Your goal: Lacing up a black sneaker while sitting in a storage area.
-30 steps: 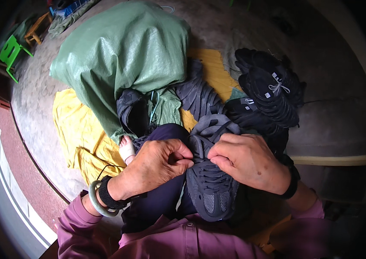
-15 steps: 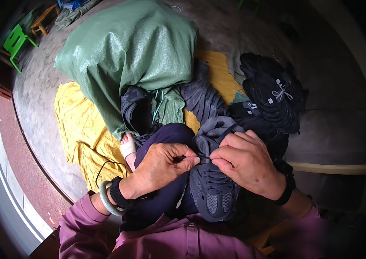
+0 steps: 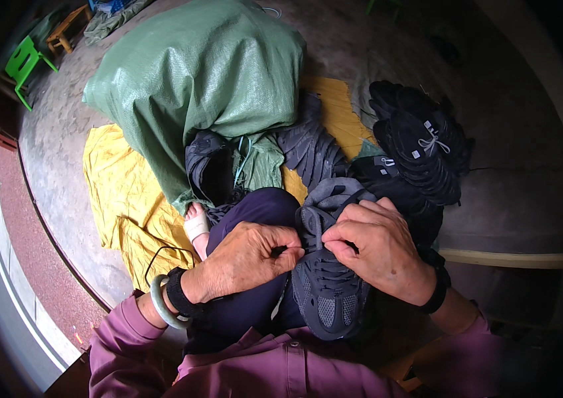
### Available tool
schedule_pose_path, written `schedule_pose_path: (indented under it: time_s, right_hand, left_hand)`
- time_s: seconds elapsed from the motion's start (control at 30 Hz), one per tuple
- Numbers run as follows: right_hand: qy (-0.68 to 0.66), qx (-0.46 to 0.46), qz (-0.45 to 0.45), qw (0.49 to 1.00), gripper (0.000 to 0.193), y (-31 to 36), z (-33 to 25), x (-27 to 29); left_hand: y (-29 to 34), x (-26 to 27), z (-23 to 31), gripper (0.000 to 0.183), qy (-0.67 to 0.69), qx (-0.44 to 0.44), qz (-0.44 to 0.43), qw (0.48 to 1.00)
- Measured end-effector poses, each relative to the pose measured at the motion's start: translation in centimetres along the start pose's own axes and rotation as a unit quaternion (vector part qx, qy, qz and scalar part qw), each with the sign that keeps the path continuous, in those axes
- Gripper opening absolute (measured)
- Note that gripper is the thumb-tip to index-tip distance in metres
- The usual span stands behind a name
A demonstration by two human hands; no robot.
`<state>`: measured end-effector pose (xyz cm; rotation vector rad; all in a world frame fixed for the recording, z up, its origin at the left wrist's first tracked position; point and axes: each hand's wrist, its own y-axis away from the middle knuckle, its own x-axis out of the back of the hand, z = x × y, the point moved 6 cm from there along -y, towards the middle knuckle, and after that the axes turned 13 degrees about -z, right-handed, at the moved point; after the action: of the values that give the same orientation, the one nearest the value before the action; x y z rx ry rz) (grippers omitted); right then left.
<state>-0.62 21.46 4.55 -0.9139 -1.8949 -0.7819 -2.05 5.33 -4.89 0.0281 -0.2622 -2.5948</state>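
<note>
Dark grey, the shoe [image 3: 332,308] lies over the person's lap [image 3: 228,328], toe near and opening far, apparently to keep its laces [image 3: 331,275] within reach, which left hand [image 3: 248,259] and right hand [image 3: 384,252] seem to pinch between narrowed fingers [image 3: 289,256] from opposite sides.

Dark grey laced sneaker [image 3: 332,286], top up, mesh toe [image 3: 326,317] nearest viewer

No legible txt; white patches [image 3: 417,154] on blk shoes [image 3: 438,179] too small.
</note>
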Motion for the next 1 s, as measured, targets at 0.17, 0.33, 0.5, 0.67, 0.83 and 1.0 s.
schedule_pose_path:
  time_s: [0.17,0.33,0.5,0.67,0.83,1.0]
  right_hand:
    - [-0.004,0.001,-0.003,1.000,0.007,-0.2,0.0,-0.1]
    - [-0.009,0.002,0.004,1.000,0.006,-0.4,0.0,-0.4]
    - [-0.003,-0.009,-0.002,1.000,0.005,-0.5,0.2,-0.5]
    - [-0.001,0.001,-0.036,0.999,0.005,-0.7,-0.2,-1.5]
    - [0.018,-0.001,-0.052,0.998,0.008,-0.3,-0.2,-0.8]
    - [-0.178,-0.106,-0.037,0.978,0.006,3.1,1.8,3.0]
  left_hand:
    - [-0.5,-0.1,-0.2,0.004,-0.021,0.012,-0.022,0.999]
    - [-0.9,-0.5,1.3,0.005,-0.045,-0.053,0.024,0.997]
    - [-0.6,-0.7,2.8,0.009,-0.177,-0.078,0.057,0.979]
    - [-0.4,-0.2,0.9,0.018,-0.124,0.002,0.010,0.992]
    - [-0.3,0.0,1.9,0.018,-0.177,0.026,0.008,0.984]
    - [0.5,1.4,2.8,0.019,-0.239,0.017,0.027,0.970]
